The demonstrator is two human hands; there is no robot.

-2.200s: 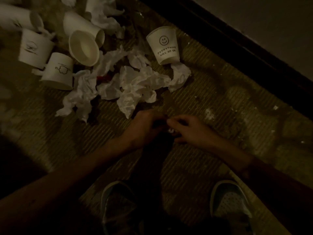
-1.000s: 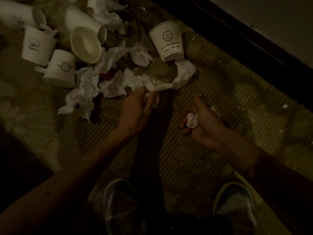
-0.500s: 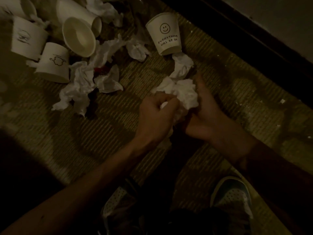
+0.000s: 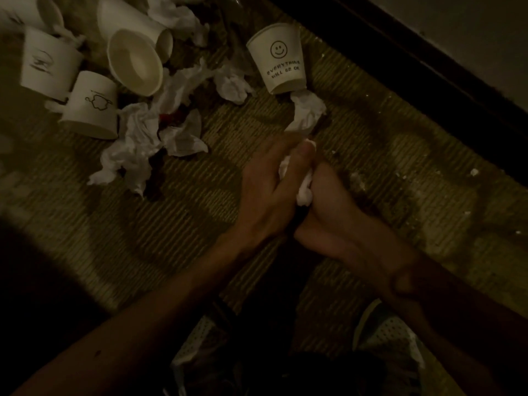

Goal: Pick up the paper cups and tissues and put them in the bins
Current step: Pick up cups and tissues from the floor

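My left hand (image 4: pixel 265 192) and my right hand (image 4: pixel 331 204) meet over the woven mat, squeezing a crumpled tissue wad (image 4: pixel 304 194) between them. The left hand's fingers lie fairly straight, pressing the wad into the right palm; the right fingers are hidden behind it. Just beyond lies another crumpled tissue (image 4: pixel 307 112), touching the rim of an upside-down smiley paper cup (image 4: pixel 281 67). More tissues (image 4: pixel 134 144) trail to the left. Several white paper cups lie tipped at the upper left, among them a drawn-on cup (image 4: pixel 91 107) and one showing its open mouth (image 4: pixel 134 62).
A dark baseboard (image 4: pixel 400 67) runs diagonally along the upper right under a pale wall. My shoes (image 4: pixel 385 335) show at the bottom edge. Small white crumbs dot the mat (image 4: pixel 428 181) to the right. No bin is in view.
The left hand pulled a tissue from the pile to the right hand, which held a small wad. Both hands now press the gathered tissue tighter, so less of it shows.
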